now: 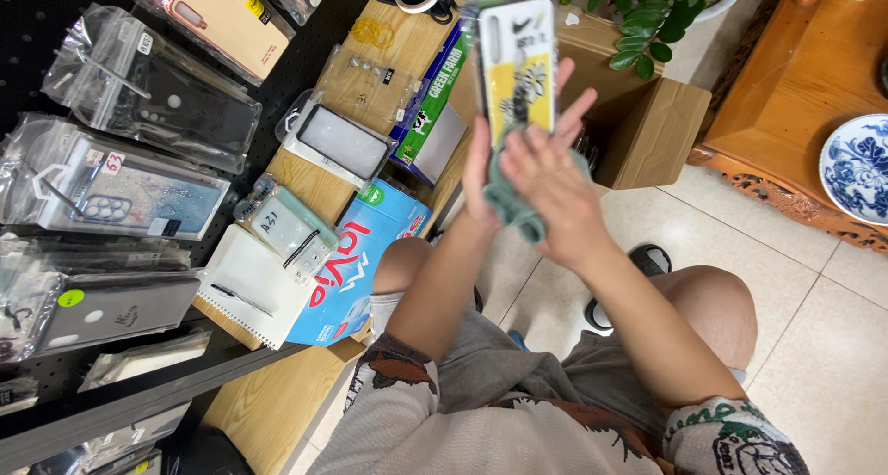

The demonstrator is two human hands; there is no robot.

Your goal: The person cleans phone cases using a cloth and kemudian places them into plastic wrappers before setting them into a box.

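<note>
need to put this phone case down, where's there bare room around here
Bare floor tiles right of the knees, below the carved wooden table. The wooden shelf is crowded: blue box, notebook, packaged cases.
</note>
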